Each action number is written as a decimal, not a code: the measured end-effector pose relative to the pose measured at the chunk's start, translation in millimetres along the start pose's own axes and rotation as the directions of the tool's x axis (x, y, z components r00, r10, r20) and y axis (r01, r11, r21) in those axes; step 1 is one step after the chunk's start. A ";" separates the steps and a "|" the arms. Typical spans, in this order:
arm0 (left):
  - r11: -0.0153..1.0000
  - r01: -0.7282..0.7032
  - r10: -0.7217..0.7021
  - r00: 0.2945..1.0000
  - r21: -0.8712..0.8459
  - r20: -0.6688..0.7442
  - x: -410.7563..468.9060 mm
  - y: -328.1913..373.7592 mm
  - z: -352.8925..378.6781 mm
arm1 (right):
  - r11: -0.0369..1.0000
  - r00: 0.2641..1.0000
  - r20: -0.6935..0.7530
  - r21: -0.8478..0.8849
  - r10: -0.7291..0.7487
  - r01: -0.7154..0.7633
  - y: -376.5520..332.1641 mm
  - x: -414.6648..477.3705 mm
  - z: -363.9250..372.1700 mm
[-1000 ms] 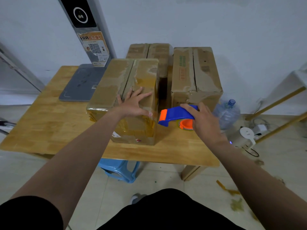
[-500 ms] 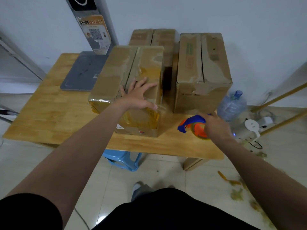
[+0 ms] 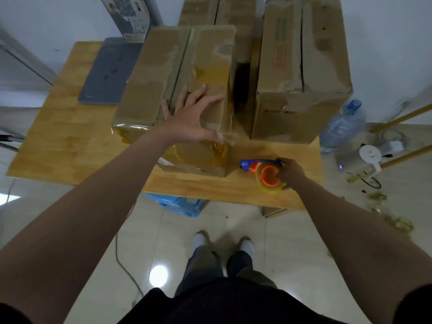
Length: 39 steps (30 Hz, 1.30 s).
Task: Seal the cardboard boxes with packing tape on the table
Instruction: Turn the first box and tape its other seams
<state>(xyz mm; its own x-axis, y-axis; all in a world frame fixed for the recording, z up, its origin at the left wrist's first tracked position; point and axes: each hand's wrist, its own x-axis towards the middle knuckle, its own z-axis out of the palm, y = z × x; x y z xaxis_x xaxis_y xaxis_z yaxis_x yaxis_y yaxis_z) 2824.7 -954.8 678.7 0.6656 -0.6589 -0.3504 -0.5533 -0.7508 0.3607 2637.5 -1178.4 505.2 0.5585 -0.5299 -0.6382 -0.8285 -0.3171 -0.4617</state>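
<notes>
Resting flat on top of the near cardboard box [image 3: 163, 78], close to its front edge, the left hand [image 3: 191, 120] has its fingers [image 3: 210, 99] straight and spread wide apart. The right hand [image 3: 292, 171] is curled tight round the tape dispenser [image 3: 251, 165], with its fingers wrapped on it. The dispenser is down by the front edge of the wooden counter [image 3: 58, 136], just to the right of the near box and not touching it. It is blue plastic with an orange middle, and it carries a round tape roll [image 3: 271, 187] that looks clear and a bit yellow. The near box is brown, with shiny tape over its front corner and a small white sticker low on its front; the words there are too small to read. A second cardboard box [image 3: 304, 66] stands to the right, with green and red print on top, too blurry to read. A third cardboard box [image 3: 217, 10] sits behind them
</notes>
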 end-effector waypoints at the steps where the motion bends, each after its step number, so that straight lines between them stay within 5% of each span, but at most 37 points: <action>1: 1.000 -0.001 0.001 1.000 -0.001 -0.001 0.1 -0.4 0.0 | 0.999 0.999 -0.019 -0.026 -0.028 0.027 -1.1 0.2 0.2; 15: 0.991 -0.136 0.136 0.990 0.003 -0.026 -15.1 -4.7 -15.5 | 0.881 0.900 -0.159 -0.328 -0.406 0.340 -88.7 -79.0 -47.9; 22: 0.965 -0.264 0.260 0.944 0.007 -0.201 -59.1 -54.0 -39.3 | 0.778 0.804 -0.185 -0.442 -0.565 0.446 -156.3 -125.7 -36.4; 29: 0.934 -0.318 0.344 0.924 0.164 -0.168 -96.1 -113.7 -35.1 | 0.470 0.521 -0.063 -0.531 -0.851 0.705 -212.8 -155.8 23.9; 34: 0.904 -0.391 0.411 0.906 0.170 -0.102 -92.6 -132.1 -14.7 | 0.539 0.607 0.024 -0.433 -0.794 0.722 -242.3 -169.2 73.6; 39: 0.902 -0.346 0.379 0.921 0.259 -0.088 -97.6 -146.4 -10.2 | 0.530 0.644 -0.035 -0.604 -0.764 0.595 -231.9 -164.1 94.5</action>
<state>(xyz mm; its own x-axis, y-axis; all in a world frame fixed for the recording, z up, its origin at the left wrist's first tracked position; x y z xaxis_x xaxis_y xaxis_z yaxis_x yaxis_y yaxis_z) 2845.9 -780.1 668.9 0.4479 -0.8873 -0.1101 -0.8589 -0.4612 0.2226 2741.9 -943.6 658.8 0.9912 -0.1268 -0.0368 -0.1320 -0.9587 -0.2521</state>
